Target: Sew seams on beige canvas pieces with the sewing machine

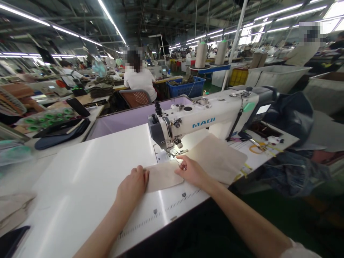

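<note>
A small beige fabric piece [163, 175] with rounded corners lies flat on the white table, just in front of the sewing machine's presser foot [179, 153]. My left hand [134, 183] is closed at its left edge, fingers curled onto the fabric. Over its right part, my right hand [194, 173] pinches a thin dark pointed tool [180, 164], whose exact kind is too small to make out. The tool points toward the needle area. A larger beige fabric piece [220, 157] lies to the right, partly beneath the machine arm [204, 120].
Scissors with orange handles [256, 147] lie at the table's right end, near dark denim [292, 172]. Beige cloth [13, 211] rests at the far left. A purple-lined bin [118, 120] stands behind the table. Another person [138, 80] sits beyond it.
</note>
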### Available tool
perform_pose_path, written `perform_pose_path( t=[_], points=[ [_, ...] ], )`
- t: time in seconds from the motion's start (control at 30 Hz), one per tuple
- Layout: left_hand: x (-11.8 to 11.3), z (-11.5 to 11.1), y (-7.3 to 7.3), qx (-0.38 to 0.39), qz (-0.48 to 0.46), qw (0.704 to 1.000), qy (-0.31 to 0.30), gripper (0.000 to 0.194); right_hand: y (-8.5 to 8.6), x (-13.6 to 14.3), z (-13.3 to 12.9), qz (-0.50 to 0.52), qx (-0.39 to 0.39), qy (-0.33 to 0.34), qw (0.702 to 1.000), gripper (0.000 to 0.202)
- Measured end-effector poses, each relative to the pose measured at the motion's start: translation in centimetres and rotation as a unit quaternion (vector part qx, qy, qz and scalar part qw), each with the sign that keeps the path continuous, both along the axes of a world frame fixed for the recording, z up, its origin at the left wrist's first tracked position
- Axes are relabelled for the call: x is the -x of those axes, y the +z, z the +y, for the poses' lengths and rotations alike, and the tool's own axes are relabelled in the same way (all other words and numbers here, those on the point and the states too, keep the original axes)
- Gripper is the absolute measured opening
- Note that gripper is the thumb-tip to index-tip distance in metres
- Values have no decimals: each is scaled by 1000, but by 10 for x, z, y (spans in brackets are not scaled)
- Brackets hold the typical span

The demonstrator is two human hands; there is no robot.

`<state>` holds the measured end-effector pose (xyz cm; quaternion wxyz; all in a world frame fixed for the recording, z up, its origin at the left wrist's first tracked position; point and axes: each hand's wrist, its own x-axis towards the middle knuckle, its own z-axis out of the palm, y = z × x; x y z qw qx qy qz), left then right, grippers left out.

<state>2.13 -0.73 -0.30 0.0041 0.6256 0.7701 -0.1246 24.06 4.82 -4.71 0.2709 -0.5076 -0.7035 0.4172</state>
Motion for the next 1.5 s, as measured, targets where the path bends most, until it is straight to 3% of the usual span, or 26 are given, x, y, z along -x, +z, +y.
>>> perform_pose_path(
  t=[0.27,0.63,0.77,0.97,1.2,1.37,1.43,1.5],
  points=[
    [-2,-1,2,10,-4,1000,17,36,9,-3,-1,-25,-6,26,999,61],
    [-8,-2,4,10,-25,999,35,47,6,6,8,8,-24,-27,999,49],
    [-9,-3,4,14,-12,1000,25,47,7,7,9,34,-3,6,999,49],
    [-9,-5,6,14,-17,999,29,47,8,-1,2,-20,40,57,997,63],
    [-5,-5,3,22,-23,999,18,48,14,-2,-2,-75,-3,83,994,72],
    [-3,-5,5,23,-20,999,18,49,17,-5,-9,-162,-41,67,984,72],
    [-4,-5,8,26,-18,999,26,47,15,-8,-15,-176,-89,51,979,62],
    [-8,-6,9,21,-10,999,26,42,9,-13,-21,-179,-157,72,969,38]
  ],
)
